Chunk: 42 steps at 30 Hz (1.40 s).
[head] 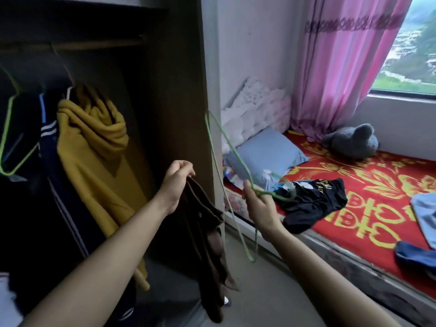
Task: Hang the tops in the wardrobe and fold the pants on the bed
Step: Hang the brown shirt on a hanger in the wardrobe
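My left hand (176, 179) pinches the top edge of a dark brown top (205, 237), which hangs down limp in front of the wardrobe's side panel (179, 90). My right hand (258, 204) grips a green wire hanger (218, 159) near its hook, and the hanger's frame stands up and to the left. Inside the open wardrobe, a yellow hooded top (94, 147) and a dark striped jacket (50, 147) hang from the rail (94, 44). A black printed garment (313, 201) lies crumpled at the bed's near edge.
The bed (354, 208) has a red and yellow patterned cover, a blue pillow (266, 154), white bedding and a grey plush toy (351, 141). Blue garments (415, 253) lie at the right edge. A pink curtain (339, 67) hangs by the window. An empty green hanger (9, 128) hangs at the wardrobe's left.
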Each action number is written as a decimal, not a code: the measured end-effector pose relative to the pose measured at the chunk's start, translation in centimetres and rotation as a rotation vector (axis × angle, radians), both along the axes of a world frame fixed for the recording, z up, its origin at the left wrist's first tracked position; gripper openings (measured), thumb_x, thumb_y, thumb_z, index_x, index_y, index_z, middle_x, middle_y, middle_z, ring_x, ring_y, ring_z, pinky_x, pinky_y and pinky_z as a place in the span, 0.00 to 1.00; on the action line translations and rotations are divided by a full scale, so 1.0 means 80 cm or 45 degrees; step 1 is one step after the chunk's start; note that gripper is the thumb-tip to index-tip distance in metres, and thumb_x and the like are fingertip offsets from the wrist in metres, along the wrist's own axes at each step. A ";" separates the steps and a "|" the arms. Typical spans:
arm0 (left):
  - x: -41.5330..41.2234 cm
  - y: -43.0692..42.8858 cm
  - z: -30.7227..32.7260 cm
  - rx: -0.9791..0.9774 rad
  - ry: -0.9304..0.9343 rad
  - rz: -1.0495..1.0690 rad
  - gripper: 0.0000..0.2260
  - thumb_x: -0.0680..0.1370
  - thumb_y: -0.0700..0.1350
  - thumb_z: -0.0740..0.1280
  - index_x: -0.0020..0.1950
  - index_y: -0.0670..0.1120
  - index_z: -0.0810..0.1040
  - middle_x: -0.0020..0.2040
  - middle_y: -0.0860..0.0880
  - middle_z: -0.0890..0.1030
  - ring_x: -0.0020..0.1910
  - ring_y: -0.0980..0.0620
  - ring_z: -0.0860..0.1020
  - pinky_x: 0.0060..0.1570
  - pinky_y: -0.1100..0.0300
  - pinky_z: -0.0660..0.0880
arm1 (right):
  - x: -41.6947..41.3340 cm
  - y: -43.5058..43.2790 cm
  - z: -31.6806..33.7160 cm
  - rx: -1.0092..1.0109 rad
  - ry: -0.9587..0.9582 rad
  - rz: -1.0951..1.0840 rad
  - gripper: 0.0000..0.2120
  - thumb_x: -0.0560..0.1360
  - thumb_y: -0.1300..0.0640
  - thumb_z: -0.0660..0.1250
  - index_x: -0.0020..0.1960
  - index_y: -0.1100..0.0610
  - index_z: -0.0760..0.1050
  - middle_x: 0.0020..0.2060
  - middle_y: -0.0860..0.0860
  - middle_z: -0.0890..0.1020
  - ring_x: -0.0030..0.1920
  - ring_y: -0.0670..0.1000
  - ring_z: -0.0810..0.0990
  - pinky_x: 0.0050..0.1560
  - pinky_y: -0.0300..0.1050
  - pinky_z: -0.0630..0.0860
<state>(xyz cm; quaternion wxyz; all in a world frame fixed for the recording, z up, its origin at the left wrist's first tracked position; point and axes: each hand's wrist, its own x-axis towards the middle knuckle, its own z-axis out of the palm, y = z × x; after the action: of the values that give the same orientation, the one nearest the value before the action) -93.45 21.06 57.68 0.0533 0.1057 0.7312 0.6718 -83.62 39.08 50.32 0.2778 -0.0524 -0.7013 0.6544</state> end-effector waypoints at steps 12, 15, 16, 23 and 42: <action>0.078 0.064 -0.017 -0.558 0.428 -0.243 0.16 0.69 0.37 0.75 0.51 0.49 0.74 0.39 0.50 0.73 0.38 0.54 0.71 0.40 0.61 0.71 | 0.052 0.069 -0.034 0.325 -0.544 0.243 0.16 0.68 0.48 0.79 0.33 0.52 0.74 0.28 0.45 0.73 0.30 0.43 0.70 0.34 0.40 0.66; 0.084 0.061 -0.030 -0.637 0.383 -0.205 0.17 0.69 0.33 0.73 0.50 0.51 0.75 0.40 0.49 0.75 0.39 0.52 0.75 0.38 0.67 0.73 | 0.069 0.082 -0.026 0.051 -0.527 0.334 0.20 0.69 0.53 0.80 0.33 0.53 0.67 0.22 0.41 0.67 0.22 0.42 0.64 0.24 0.33 0.62; 0.087 0.060 -0.034 -0.665 0.381 -0.198 0.17 0.69 0.31 0.71 0.50 0.51 0.74 0.40 0.49 0.74 0.38 0.53 0.74 0.36 0.70 0.72 | 0.073 0.086 -0.022 -0.032 -0.532 0.358 0.21 0.70 0.54 0.79 0.33 0.53 0.66 0.20 0.41 0.67 0.20 0.41 0.62 0.22 0.32 0.61; 0.113 0.080 -0.036 -0.628 0.410 -0.311 0.18 0.69 0.29 0.65 0.50 0.50 0.74 0.39 0.51 0.72 0.39 0.57 0.73 0.35 0.72 0.69 | 0.085 0.099 -0.031 0.055 -0.568 0.282 0.19 0.65 0.58 0.82 0.39 0.54 0.70 0.33 0.47 0.76 0.30 0.42 0.74 0.31 0.33 0.71; 0.084 0.074 -0.047 -1.061 0.536 -0.023 0.14 0.68 0.30 0.63 0.49 0.44 0.69 0.48 0.46 0.71 0.47 0.46 0.71 0.42 0.57 0.68 | 0.087 0.126 0.014 0.574 -0.461 -0.158 0.14 0.76 0.51 0.71 0.35 0.58 0.77 0.28 0.50 0.76 0.31 0.44 0.72 0.37 0.46 0.69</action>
<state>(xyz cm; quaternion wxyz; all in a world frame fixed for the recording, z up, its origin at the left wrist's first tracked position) -86.70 27.00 53.92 -0.0526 0.2158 0.9327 0.2843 -76.66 49.19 51.46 0.1923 -0.1481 -0.8627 0.4437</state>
